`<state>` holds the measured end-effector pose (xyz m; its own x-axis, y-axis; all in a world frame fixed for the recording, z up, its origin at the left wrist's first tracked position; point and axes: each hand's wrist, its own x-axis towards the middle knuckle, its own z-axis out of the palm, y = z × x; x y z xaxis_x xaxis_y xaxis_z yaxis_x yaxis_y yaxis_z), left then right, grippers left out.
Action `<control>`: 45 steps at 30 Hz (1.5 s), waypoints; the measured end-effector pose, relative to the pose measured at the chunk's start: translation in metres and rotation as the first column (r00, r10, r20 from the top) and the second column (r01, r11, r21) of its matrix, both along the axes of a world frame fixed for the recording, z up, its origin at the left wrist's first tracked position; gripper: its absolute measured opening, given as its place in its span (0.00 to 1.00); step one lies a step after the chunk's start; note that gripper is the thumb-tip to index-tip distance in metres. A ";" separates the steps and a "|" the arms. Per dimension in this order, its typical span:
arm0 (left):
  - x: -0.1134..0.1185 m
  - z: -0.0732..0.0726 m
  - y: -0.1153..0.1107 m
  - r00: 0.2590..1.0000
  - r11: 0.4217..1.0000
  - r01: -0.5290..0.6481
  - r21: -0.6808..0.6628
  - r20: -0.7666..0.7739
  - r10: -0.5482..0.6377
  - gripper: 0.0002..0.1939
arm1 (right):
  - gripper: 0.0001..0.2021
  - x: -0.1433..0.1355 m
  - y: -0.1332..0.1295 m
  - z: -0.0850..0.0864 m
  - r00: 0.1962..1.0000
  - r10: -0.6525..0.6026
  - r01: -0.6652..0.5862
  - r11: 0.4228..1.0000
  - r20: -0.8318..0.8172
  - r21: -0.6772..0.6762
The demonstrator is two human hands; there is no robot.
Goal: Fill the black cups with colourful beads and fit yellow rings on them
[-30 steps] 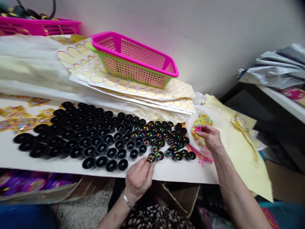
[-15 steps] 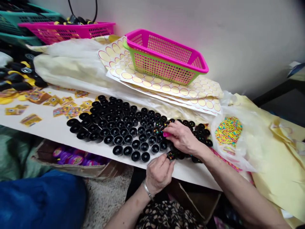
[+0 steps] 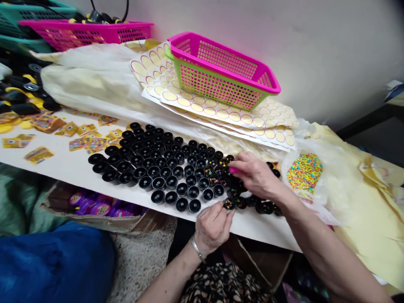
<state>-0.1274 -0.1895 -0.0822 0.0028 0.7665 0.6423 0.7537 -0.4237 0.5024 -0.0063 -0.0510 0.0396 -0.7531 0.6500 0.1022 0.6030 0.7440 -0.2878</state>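
Note:
Many small round black cups stand open side up in packed rows on the white table. Those toward the right hold colourful little candy balls. My right hand is over these filled cups, its fingers pinching a small bright pink scoop; the scoop's inside is hidden. My left hand, with a silver bracelet at the wrist, is curled at the table's front edge. Its thumb and forefinger are at the sides of a black cup with candy. A clear plastic bag of multicoloured candy balls lies open at the right.
A pink basket nested in a green one stands on sticker sheets by the wall. Yellow printed packets are scattered at the left. Below the table's edge are a carton with purple packs and a blue sack.
My right hand has moved right across the filled cups with the pink scoop. More cups with candy show to its left. My left hand stays at the same front cup.

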 end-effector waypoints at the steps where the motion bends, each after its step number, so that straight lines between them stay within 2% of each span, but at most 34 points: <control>1: 0.000 0.000 0.000 1.000 1.000 -0.001 0.002 0.003 0.001 0.01 | 0.09 0.020 0.002 -0.003 0.992 -0.079 0.074 0.996 -0.098 -0.049; 3: 0.000 0.000 0.000 1.000 1.000 -0.001 0.004 0.004 0.001 0.02 | 0.09 0.065 0.007 -0.014 0.934 -0.288 0.267 0.956 -0.209 -0.123; 4: 0.000 0.000 0.001 1.000 1.000 0.000 0.004 0.003 0.000 0.02 | 0.09 0.089 0.009 -0.021 0.888 -0.412 0.395 0.911 -0.202 -0.120; 6: 0.000 0.000 0.001 1.000 1.000 0.003 0.004 0.002 -0.003 0.02 | 0.08 0.130 0.014 -0.037 0.778 -0.627 0.628 0.778 -0.041 0.026; 7: 0.000 0.000 0.001 1.000 1.000 0.004 0.007 0.001 -0.004 0.02 | 0.07 0.146 0.017 -0.043 0.717 -0.693 0.686 0.720 0.068 0.109; 8: -0.001 0.000 0.001 1.000 1.000 0.005 0.011 0.001 -0.005 0.01 | 0.07 0.158 0.019 -0.049 0.666 -0.726 0.705 0.687 0.171 0.174; 9: -0.001 0.000 0.002 1.000 1.000 0.006 0.016 0.001 -0.006 0.01 | 0.08 0.165 0.022 -0.053 0.638 -0.729 0.702 0.683 0.246 0.202; 11: -0.001 -0.001 0.003 1.000 1.000 0.010 0.026 -0.002 -0.010 0.02 | 0.08 0.170 0.027 -0.057 0.666 -0.698 0.691 0.710 0.265 0.134; 13: -0.001 -0.002 0.004 1.000 0.999 0.011 0.040 -0.012 -0.011 0.03 | 0.06 0.169 0.032 -0.058 0.725 -0.682 0.688 0.723 0.100 -0.061; 14: -0.001 -0.002 0.005 1.000 0.999 0.009 0.046 -0.020 -0.008 0.04 | 0.05 0.167 0.033 -0.057 0.720 -0.693 0.677 0.711 -0.028 -0.191; 15: -0.002 -0.003 0.006 1.000 0.999 0.007 0.051 -0.029 -0.005 0.05 | 0.04 0.166 0.034 -0.057 0.676 -0.719 0.652 0.686 -0.162 -0.323; 17: -0.002 -0.003 0.007 0.999 0.998 0.003 0.063 -0.046 -0.001 0.05 | 0.07 0.166 0.032 -0.057 0.494 -0.788 0.582 0.614 -0.368 -0.533; 19: -0.002 -0.003 0.008 0.998 0.997 0.006 0.078 -0.056 -0.001 0.06 | 0.11 0.167 0.027 -0.058 0.305 -0.829 0.527 0.556 -0.469 -0.642; 20: -0.003 -0.003 0.008 0.998 0.996 0.007 0.086 -0.060 -0.002 0.06 | 0.12 0.169 0.024 -0.059 0.237 -0.832 0.510 0.546 -0.502 -0.664; 22: -0.003 -0.003 0.009 0.998 0.995 0.008 0.099 -0.065 -0.002 0.07 | 0.13 0.171 0.019 -0.061 0.162 -0.807 0.487 0.566 -0.567 -0.665; 27: -0.001 0.001 0.009 0.998 0.997 0.003 0.074 -0.058 0.001 0.05 | 0.14 0.161 0.006 -0.053 0.114 -0.724 0.397 0.661 -0.680 -0.637; 29: 0.000 0.003 0.007 0.999 0.998 0.006 0.057 -0.043 -0.003 0.04 | 0.13 0.145 -0.003 -0.044 0.153 -0.707 0.351 0.692 -0.691 -0.631; 30: 0.000 0.003 0.006 0.999 0.999 0.006 0.051 -0.036 -0.004 0.03 | 0.13 0.134 -0.008 -0.039 0.204 -0.704 0.320 0.704 -0.680 -0.634; 33: 0.001 0.003 0.004 1.000 0.999 -0.006 0.043 -0.030 0.008 0.02 | 0.10 0.095 -0.024 -0.027 0.476 -0.658 0.207 0.729 -0.584 -0.652; 35: 0.001 0.002 0.003 0.999 0.999 -0.016 0.048 -0.030 0.017 0.01 | 0.08 0.068 -0.031 -0.023 0.665 -0.528 0.137 0.782 -0.529 -0.608; 38: 0.001 0.002 0.002 1.000 0.999 -0.013 0.036 -0.024 0.014 0.01 | 0.05 0.034 -0.035 -0.022 0.862 -0.248 0.047 0.908 -0.443 -0.416; 40: 0.001 0.002 0.002 1.000 1.000 -0.008 0.020 -0.026 0.009 0.01 | 0.06 0.017 -0.035 -0.021 0.944 -0.092 0.003 0.962 -0.316 -0.273; 42: 0.000 0.003 0.002 1.000 1.000 -0.008 0.009 -0.030 0.008 0.02 | 0.09 0.005 -0.034 -0.020 0.990 0.011 -0.031 0.990 -0.139 -0.138; 45: 0.001 0.004 0.001 1.000 1.000 -0.007 0.002 -0.030 0.007 0.02 | 0.10 -0.007 -0.035 -0.017 0.983 0.105 -0.111 0.993 0.150 0.031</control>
<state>-0.1269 -0.1883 -0.0787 0.0166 0.7656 0.6431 0.7713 -0.4191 0.4790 -0.0134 -0.0858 0.0227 -0.8272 0.5619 0.0081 0.5526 0.8159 -0.1704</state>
